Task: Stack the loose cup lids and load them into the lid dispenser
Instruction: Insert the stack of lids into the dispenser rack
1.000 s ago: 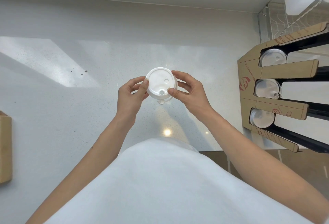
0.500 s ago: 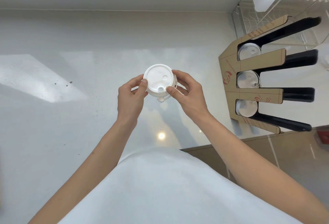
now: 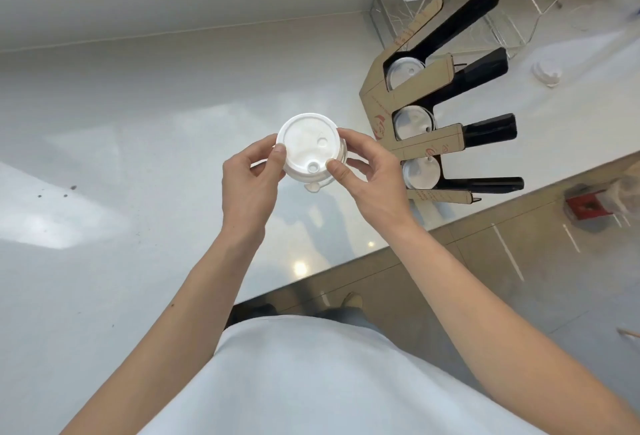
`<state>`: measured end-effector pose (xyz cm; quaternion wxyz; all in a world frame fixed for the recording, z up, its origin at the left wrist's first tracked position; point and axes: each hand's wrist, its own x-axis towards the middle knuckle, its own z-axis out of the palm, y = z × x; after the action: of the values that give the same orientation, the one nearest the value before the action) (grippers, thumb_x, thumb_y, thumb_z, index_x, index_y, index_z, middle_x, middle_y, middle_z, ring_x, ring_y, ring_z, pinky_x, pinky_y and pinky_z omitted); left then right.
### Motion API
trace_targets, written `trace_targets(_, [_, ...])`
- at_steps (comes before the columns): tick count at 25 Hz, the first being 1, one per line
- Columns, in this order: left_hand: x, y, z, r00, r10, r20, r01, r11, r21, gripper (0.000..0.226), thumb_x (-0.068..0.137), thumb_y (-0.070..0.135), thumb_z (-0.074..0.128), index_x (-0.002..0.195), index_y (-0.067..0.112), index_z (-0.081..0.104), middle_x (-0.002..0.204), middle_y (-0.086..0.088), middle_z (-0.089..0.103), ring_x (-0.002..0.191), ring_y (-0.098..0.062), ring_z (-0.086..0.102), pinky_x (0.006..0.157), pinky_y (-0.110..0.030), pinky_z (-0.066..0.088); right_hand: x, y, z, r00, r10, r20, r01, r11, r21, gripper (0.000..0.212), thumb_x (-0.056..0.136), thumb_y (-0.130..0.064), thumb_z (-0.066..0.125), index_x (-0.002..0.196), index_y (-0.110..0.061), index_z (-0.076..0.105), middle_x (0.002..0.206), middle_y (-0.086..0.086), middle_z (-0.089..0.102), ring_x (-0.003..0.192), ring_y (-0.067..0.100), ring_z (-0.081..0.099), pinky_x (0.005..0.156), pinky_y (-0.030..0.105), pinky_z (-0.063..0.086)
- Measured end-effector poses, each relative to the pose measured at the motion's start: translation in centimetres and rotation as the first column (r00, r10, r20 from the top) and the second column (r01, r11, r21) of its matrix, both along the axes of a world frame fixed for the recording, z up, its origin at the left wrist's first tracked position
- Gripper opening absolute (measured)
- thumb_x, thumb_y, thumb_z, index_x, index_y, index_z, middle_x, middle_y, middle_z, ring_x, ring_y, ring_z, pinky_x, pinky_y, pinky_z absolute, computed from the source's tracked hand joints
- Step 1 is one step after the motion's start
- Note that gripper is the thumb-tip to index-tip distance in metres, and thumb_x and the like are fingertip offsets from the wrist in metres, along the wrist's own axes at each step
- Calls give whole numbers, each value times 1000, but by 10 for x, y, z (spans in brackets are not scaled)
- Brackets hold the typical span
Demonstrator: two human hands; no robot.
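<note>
A stack of white cup lids [image 3: 306, 147] is held over the white counter between both hands. My left hand [image 3: 251, 180] grips its left rim with thumb and fingers. My right hand [image 3: 369, 176] grips the right side, thumb on the top lid near the sip hole. To the right stands the cardboard lid dispenser [image 3: 420, 144] with three slots, each showing a lid at its mouth. One loose white lid [image 3: 547, 71] lies on the counter beyond the dispenser.
A clear acrylic rack [image 3: 498, 2] stands at the back right behind the dispenser. The counter edge [image 3: 346, 263] runs diagonally; tiled floor lies below it. A red object [image 3: 587, 208] sits on the floor at the right. Dark specks mark the counter at the left.
The view has swung right and tilted; the dispenser now sits nearer the hands and more of the floor shows. Both hands keep the same hold on the lid stack.
</note>
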<state>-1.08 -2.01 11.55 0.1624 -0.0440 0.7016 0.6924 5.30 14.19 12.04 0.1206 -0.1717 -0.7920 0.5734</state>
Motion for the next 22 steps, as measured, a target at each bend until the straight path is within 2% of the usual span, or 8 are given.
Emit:
trace_targets(5, [39, 56, 25, 996, 4, -89, -2, 1000, 25, 33, 94, 29, 67, 123, 14, 73, 115, 5, 76, 97, -5, 75, 101, -42, 56, 40, 58, 19, 995, 14, -100, -13, 1000, 7, 43, 89, -15, 72, 130, -15, 61, 130, 0, 66, 122, 15, 61, 104, 39, 51])
trace_targets(12, [111, 160, 42, 986, -37, -162, 37, 999, -5, 32, 90, 35, 70, 119, 24, 75, 112, -4, 76, 105, -22, 73, 99, -45, 57, 113, 167, 32, 987, 1, -163, -6, 1000, -29, 45, 88, -13, 73, 131, -9, 60, 131, 4, 65, 122, 15, 61, 104, 37, 51])
trace_targets(15, [131, 193, 44, 986, -72, -150, 69, 997, -23, 37, 87, 33, 73, 122, 23, 73, 116, -5, 75, 107, -23, 72, 101, -41, 56, 131, 202, 32, 988, -1, -157, -9, 998, -59, 44, 87, -12, 74, 129, -9, 61, 127, 2, 66, 119, 15, 63, 101, 38, 53])
trace_targets(18, [142, 215, 42, 988, -96, -119, 92, 995, -39, 41, 86, 29, 74, 126, 18, 71, 118, -4, 75, 108, -20, 72, 99, -36, 56, 141, 228, 31, 989, 14, -146, -25, 997, -78, 45, 85, -11, 77, 126, -16, 60, 123, -3, 67, 115, 11, 64, 99, 36, 54])
trace_targets(22, [143, 227, 35, 992, -101, -81, 96, 994, -60, 36, 88, 24, 74, 124, 19, 71, 116, -2, 76, 105, -18, 73, 91, -28, 55, 143, 242, 20, 993, 38, -112, -49, 995, -93, 45, 84, -11, 77, 124, -21, 60, 120, -10, 66, 116, 9, 63, 103, 38, 52])
